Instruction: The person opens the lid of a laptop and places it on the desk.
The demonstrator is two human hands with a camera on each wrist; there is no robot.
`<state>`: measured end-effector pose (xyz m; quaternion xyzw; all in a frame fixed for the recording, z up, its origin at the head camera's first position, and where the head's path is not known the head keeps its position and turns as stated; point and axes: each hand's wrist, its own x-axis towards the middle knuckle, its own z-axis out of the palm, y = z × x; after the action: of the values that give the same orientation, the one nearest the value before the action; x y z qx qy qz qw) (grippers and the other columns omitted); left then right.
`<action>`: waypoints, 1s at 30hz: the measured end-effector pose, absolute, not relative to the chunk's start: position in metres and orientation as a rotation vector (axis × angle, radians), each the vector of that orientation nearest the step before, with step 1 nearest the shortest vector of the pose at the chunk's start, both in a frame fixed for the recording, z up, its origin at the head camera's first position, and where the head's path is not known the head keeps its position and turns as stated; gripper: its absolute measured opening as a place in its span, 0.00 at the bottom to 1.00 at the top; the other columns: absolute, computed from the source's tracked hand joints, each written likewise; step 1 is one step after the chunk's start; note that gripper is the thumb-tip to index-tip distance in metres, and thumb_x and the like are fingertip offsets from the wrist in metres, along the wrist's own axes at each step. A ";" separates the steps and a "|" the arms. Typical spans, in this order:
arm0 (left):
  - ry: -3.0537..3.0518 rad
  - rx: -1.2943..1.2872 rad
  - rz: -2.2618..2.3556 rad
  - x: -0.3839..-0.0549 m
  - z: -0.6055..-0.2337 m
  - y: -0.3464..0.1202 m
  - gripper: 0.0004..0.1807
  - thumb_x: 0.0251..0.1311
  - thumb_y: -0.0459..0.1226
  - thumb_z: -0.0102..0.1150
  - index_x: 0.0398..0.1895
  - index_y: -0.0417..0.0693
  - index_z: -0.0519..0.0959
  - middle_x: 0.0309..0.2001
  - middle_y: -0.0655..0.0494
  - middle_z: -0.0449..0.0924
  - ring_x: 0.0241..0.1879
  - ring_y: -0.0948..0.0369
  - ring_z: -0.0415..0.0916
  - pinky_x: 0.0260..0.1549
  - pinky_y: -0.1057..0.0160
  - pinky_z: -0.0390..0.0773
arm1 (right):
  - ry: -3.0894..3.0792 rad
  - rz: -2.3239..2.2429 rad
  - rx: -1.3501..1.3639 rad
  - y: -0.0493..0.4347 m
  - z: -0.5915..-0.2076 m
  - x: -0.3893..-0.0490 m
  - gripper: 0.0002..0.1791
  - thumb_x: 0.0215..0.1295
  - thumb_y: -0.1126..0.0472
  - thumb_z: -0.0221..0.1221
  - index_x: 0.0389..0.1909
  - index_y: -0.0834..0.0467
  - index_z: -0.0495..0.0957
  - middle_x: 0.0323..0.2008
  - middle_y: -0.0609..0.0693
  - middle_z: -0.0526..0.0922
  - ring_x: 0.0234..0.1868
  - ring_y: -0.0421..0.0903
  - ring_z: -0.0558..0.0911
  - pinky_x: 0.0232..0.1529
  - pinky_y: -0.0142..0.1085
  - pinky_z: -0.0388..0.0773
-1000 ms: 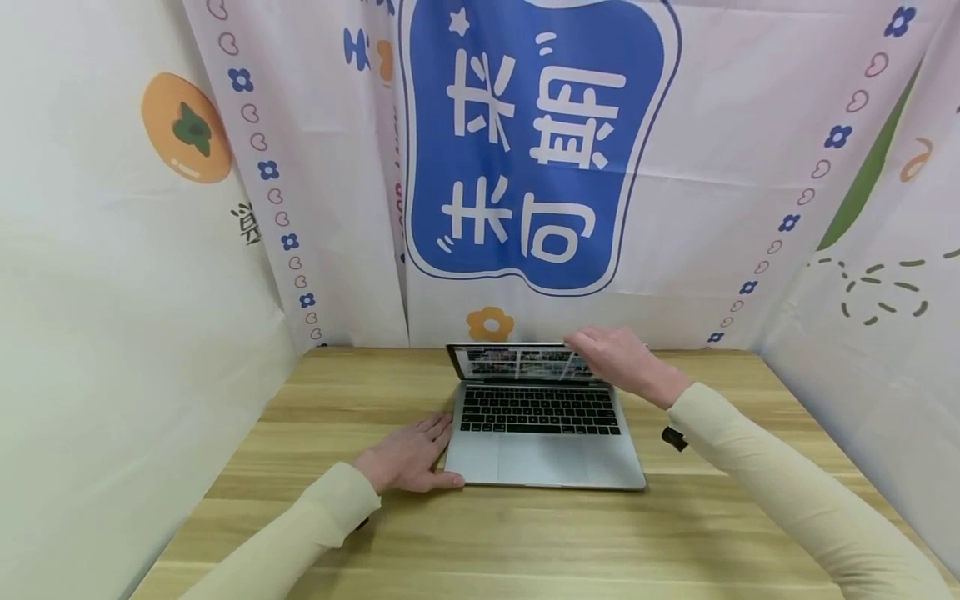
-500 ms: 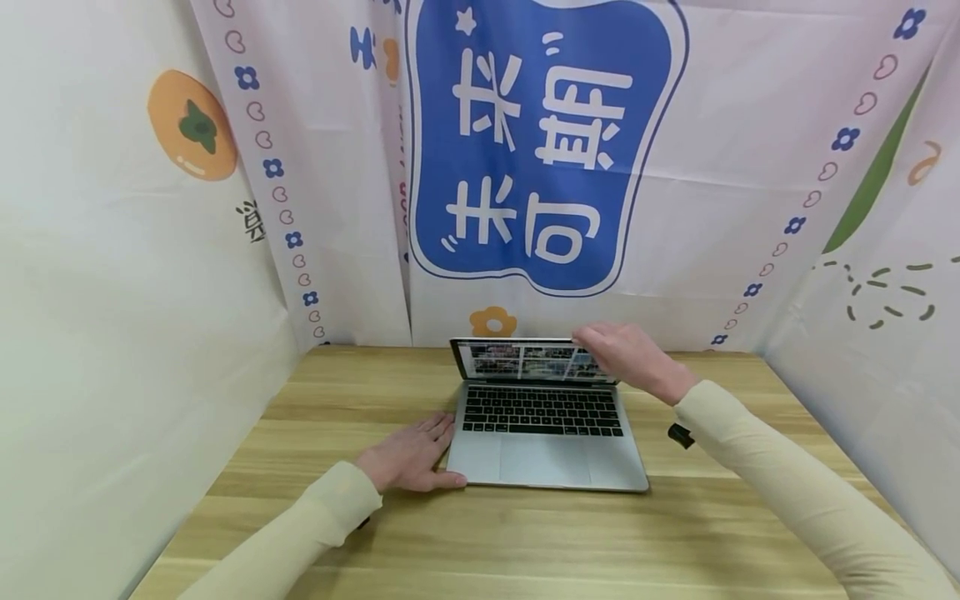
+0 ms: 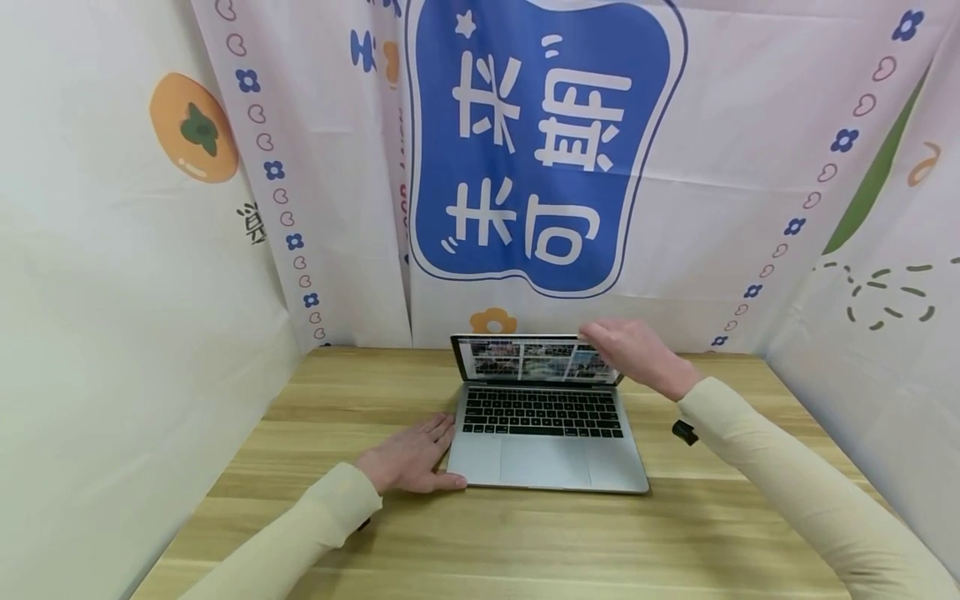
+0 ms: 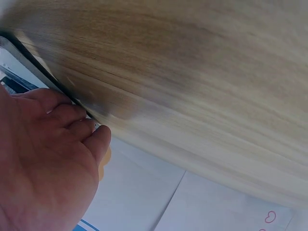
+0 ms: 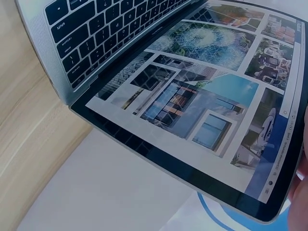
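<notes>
Backdrop: printed cloth (image 3: 750, 208) behind a wood-grain table (image 3: 525, 550).
Laptop (image 3: 545, 425): on the table between the 2 hands, its long axis running left to right.
Screen (image 3: 517, 360): raised, hinged at the far side of the keyboard (image 3: 540, 410).
Right hand (image 3: 633, 354): nearer the screen, gripping its top edge close to the right corner; fingertips partly hidden; hinge below and leftward.
Left hand (image 3: 412, 457): fingers relaxed, thumb apart, touching the laptop's left edge.

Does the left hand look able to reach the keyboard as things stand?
Probably yes: the left hand rests beside the laptop, the open screen leaves the keyboard uncovered, and the right hand is up at the screen's top edge, clear of the keys.
</notes>
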<state>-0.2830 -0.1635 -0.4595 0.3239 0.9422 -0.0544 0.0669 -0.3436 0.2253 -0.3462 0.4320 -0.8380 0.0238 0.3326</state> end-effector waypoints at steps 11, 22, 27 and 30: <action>2.840 0.979 -0.159 -0.283 -0.460 -0.163 0.58 0.58 0.76 0.34 0.76 0.40 0.55 0.77 0.44 0.51 0.77 0.50 0.49 0.74 0.54 0.57 | -2.181 0.060 1.092 0.229 -0.345 -0.352 0.03 0.66 0.64 0.62 0.38 0.59 0.78 0.24 0.48 0.83 0.18 0.37 0.72 0.19 0.30 0.73; 2.840 0.967 -0.175 -0.283 -0.461 -0.164 0.58 0.57 0.77 0.33 0.76 0.40 0.55 0.77 0.44 0.51 0.77 0.50 0.49 0.74 0.55 0.57 | -2.297 0.080 1.032 0.228 -0.336 -0.354 0.04 0.70 0.62 0.58 0.38 0.59 0.79 0.20 0.45 0.79 0.16 0.35 0.65 0.19 0.29 0.70; 2.834 0.966 -0.160 -0.282 -0.461 -0.165 0.58 0.58 0.77 0.33 0.76 0.40 0.55 0.77 0.44 0.51 0.77 0.50 0.49 0.74 0.54 0.58 | -2.331 0.103 1.004 0.229 -0.335 -0.355 0.05 0.70 0.61 0.58 0.38 0.58 0.79 0.18 0.44 0.77 0.15 0.35 0.64 0.19 0.28 0.66; 2.835 0.976 -0.157 -0.282 -0.460 -0.165 0.58 0.58 0.76 0.34 0.76 0.39 0.55 0.77 0.44 0.51 0.77 0.50 0.49 0.74 0.54 0.58 | -2.353 0.121 0.984 0.230 -0.333 -0.357 0.05 0.71 0.60 0.57 0.37 0.57 0.78 0.18 0.43 0.76 0.15 0.35 0.64 0.19 0.28 0.66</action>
<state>-0.2819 -0.1649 -0.4602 0.3244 0.9419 -0.0522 0.0693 -0.3566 0.2298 -0.3331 0.3688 -0.8820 0.0452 0.2898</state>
